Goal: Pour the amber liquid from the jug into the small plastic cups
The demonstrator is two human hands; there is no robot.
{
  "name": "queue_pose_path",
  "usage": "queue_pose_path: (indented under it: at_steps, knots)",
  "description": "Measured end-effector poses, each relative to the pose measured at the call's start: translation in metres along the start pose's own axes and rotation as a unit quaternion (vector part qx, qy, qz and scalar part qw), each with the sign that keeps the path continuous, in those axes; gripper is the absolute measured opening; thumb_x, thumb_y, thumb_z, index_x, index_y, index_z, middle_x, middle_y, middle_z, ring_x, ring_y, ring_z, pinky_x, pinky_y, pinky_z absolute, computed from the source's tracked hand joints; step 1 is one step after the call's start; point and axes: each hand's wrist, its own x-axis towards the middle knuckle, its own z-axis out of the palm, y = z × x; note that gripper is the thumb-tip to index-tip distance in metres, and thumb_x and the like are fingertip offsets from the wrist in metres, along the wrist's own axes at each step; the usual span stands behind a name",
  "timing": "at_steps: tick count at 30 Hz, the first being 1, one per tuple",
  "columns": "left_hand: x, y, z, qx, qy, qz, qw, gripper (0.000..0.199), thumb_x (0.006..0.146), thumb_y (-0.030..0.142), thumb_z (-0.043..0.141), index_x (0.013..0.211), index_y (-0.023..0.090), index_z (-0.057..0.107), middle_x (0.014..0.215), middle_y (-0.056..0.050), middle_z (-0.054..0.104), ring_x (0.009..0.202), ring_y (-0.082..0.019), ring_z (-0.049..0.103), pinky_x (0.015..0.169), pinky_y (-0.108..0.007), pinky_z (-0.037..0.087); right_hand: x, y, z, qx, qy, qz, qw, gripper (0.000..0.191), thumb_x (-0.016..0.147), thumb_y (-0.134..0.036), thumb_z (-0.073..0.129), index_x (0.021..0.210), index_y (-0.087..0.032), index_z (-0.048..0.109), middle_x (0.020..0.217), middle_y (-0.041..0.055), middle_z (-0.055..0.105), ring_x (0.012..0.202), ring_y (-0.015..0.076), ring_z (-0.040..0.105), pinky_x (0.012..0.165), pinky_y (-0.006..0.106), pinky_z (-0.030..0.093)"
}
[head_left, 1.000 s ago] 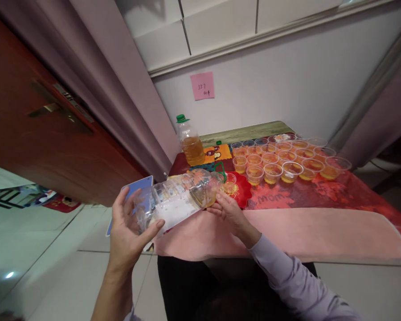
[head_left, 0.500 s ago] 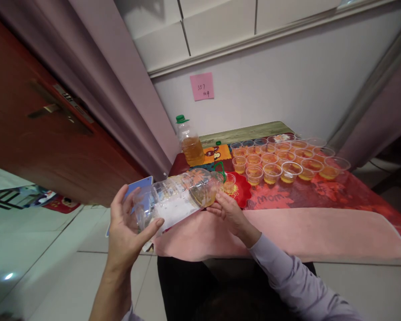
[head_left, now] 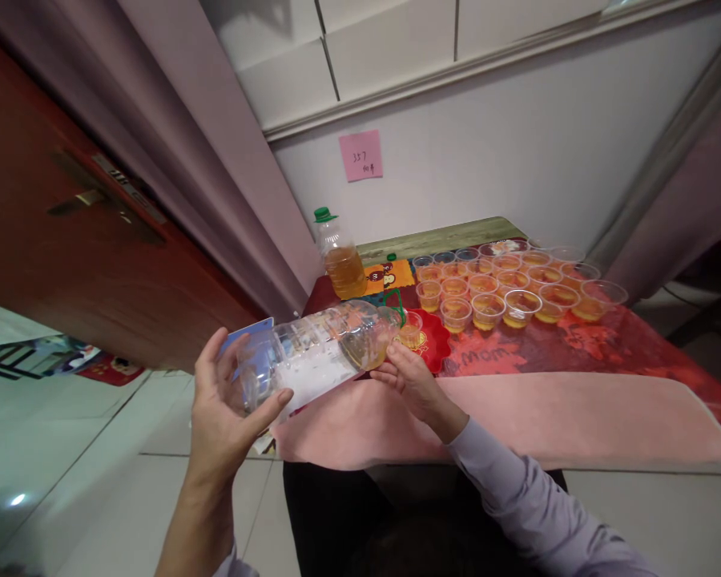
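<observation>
A large clear plastic bottle point(head_left: 318, 353) lies tilted nearly on its side between my hands, its neck pointing right and a little yellowish liquid gathered near the shoulder. My left hand point(head_left: 228, 401) is wrapped round its base. At the neck end, my right hand point(head_left: 417, 381) grips the bottle with the fingers closed. A green handle ring point(head_left: 393, 303) shows at the neck. Right by the mouth, a clear plastic cup point(head_left: 411, 327) with some yellow liquid stands on a red scalloped plate point(head_left: 441, 344); the bottle neck and hand partly hide it.
Rows of several clear cups point(head_left: 488, 311) with yellow liquid fill the table's right side. A second bottle point(head_left: 345, 268) with a green cap stands at the back left, and a loose green cap point(head_left: 392, 257) lies nearby. A pink cloth point(head_left: 517, 417) covers the front edge.
Both hands hold the bottle in nearly the same place and tilt. The whole view has shifted very slightly; the cups stand as before.
</observation>
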Motion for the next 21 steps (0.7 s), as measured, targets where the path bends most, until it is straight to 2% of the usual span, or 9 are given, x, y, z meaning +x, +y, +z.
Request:
queue_pose_path:
  at_steps: [12, 21]
  knots:
    - [0.0029, 0.0075, 0.0026, -0.003, 0.004, -0.002, 1.000, 0.131, 0.052, 0.052, 0.112, 0.166, 0.036, 0.048, 0.165, -0.018, 0.062, 0.161, -0.050, 0.053, 0.131, -0.076, 0.043, -0.0005, -0.0019, 0.0016, 0.012, -0.005, 0.006, 1.000, 0.058, 0.082, -0.063, 0.100, 0.124, -0.029, 0.079, 0.122, 0.0045, 0.084, 0.098, 0.0195, 0.081, 0.098, 0.039, 0.070]
    - [0.0026, 0.0098, 0.0030, 0.004, 0.004, -0.006, 1.000, 0.133, 0.054, 0.052, 0.111, 0.168, 0.034, 0.046, 0.167, -0.019, 0.061, 0.161, -0.048, 0.053, 0.131, -0.073, 0.044, 0.0019, 0.0003, -0.0003, 0.024, -0.007, 0.014, 1.000, 0.064, 0.080, -0.062, 0.102, 0.126, -0.025, 0.078, 0.125, 0.0065, 0.085, 0.100, 0.0194, 0.082, 0.095, 0.036, 0.070]
